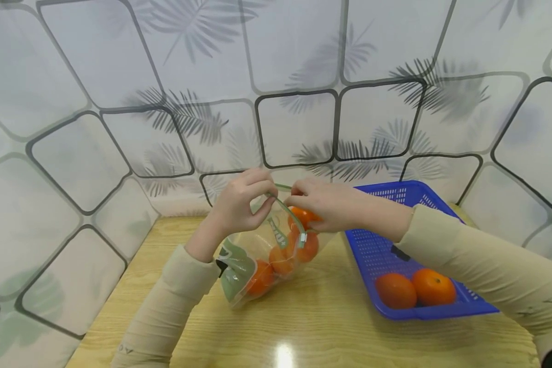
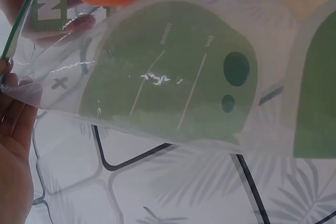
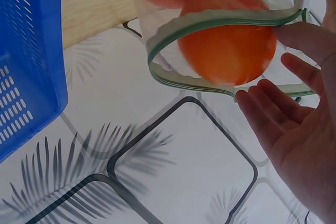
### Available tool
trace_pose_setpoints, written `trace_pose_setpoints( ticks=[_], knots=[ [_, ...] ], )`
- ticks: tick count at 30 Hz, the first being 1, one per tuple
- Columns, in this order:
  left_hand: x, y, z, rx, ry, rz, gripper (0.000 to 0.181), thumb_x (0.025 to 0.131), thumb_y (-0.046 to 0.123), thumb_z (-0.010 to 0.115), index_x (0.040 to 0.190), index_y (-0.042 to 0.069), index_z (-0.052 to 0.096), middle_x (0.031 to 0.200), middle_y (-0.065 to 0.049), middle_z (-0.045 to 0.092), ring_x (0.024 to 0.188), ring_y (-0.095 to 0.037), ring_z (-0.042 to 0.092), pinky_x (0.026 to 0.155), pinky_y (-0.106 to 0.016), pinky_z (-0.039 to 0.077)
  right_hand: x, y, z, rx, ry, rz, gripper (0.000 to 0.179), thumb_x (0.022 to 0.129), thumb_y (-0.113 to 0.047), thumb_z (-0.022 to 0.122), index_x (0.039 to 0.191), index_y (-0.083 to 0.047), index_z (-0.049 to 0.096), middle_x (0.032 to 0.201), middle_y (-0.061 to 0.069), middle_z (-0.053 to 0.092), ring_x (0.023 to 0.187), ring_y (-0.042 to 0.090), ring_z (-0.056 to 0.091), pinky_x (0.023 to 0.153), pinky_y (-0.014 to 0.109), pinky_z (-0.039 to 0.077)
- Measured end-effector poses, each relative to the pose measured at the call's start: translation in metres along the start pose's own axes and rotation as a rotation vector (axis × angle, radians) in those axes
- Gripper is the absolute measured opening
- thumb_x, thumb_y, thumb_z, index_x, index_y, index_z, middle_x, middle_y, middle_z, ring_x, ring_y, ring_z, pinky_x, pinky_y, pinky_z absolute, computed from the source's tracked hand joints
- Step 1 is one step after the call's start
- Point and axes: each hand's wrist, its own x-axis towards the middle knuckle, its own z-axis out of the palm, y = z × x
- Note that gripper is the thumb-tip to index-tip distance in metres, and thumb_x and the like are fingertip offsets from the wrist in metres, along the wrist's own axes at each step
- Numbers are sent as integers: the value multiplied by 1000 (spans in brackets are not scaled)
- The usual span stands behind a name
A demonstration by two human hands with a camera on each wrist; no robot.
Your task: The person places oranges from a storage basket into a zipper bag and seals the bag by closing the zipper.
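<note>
One edge of a clear zip bag point(image 1: 257, 245) is clamped in the fingers of the left hand point(image 1: 241, 202), up along the green rim. Right hand point(image 1: 326, 202) is on the other side of the opening, fingers apart from the thumb and right up against an orange point(image 3: 231, 53) in the mouth of the bag; from where I'm standing I can't tell how much of it they're actually touching. Little white slider point(image 1: 302, 237) sits on the rim just below that hand. Bag itself is leaning on the worktop point(image 1: 313, 327) with more oranges point(image 1: 259, 278) bunched up inside, plus some green print on the plastic. Off to the person's right there's a blue basket point(image 1: 372, 250), holes all over it, with the right forearm stretched across above it. Two oranges in there, side by side at the near end: left one point(image 1: 396, 291) and right one point(image 1: 434, 287). Pale sleeves point(image 1: 469, 250) on both arms, and behind everything a whitish wall covering point(image 1: 299, 128) with dark rounded outlines and grey leaves.
</note>
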Motion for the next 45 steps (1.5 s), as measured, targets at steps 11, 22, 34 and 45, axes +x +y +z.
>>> trace_pose_setpoints(
  ticks=[11,22,34,45],
  knots=[
    [-2,-2,-3,24,-5,-9,11,86,-5,71,88,6,69,85,-8,66,80,-24,60,78,-40,55,-4,4,-1,-2,-10,29,42,85,-19,87,122,-9,70,111,11,62,93,23,59,81,36,56],
    [-3,-3,-3,19,-8,-11,11,85,-4,70,87,6,68,84,-8,65,79,-23,60,79,-40,55,-15,8,-1,-20,-40,74,42,89,-26,85,125,-10,70,108,8,59,89,20,56,78,34,54],
    [-4,-4,-2,30,2,-3,9,85,-2,69,87,6,69,84,-7,66,78,-24,60,77,-40,55,-29,14,-1,-25,-75,129,49,89,-33,85,130,-13,68,114,9,61,99,23,59,86,39,56],
    [-4,-4,-1,27,10,2,9,86,-3,69,87,6,69,83,-8,66,78,-24,60,76,-40,55,-49,20,-3,-67,-103,195,57,84,-32,88,135,-15,67,115,10,60,98,24,58,79,39,58]
  ],
)
